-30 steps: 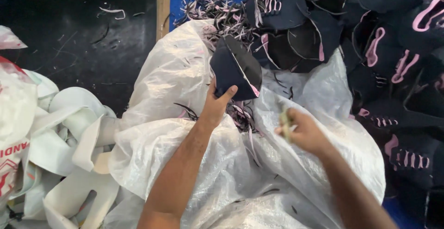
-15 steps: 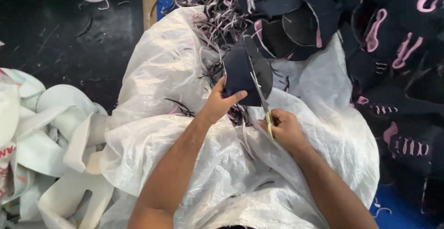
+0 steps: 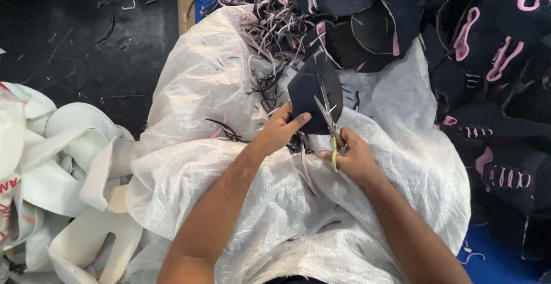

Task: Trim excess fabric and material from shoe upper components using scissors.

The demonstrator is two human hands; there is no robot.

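At centre frame: a dark navy fabric piece [image 3: 314, 97] is held up over a white woven plastic sack [image 3: 229, 163] that covers the person's lap
Fabric piece: a curved dark cut-out, upright, just above the middle of the picture, with loose dark and pink trimmings [image 3: 267, 83] lying on the sack right behind it
Left hand [image 3: 278, 132]: closed in a pinch on the lower left edge of the piece, thumb in front, fingers behind it
Right hand [image 3: 353, 158]: curled around the yellow handles of a pair of scissors [image 3: 330, 124], fingers drawn in; the blades point up and left and stand slightly apart against the lower right edge of the piece
Doing it well: by my reading, trimming goes cleanest if the pinch keeps the cloth taut close to the blades, the piece is turned to feed the curve instead of twisting the scissors, and the thumb stays clear of the cutting line
Upper right of frame: a heap of similar dark pieces with pink printed shapes [image 3: 493, 60], well apart from the hands
Lower left of frame: white foam-like offcuts [image 3: 74, 163] piled beside the sack
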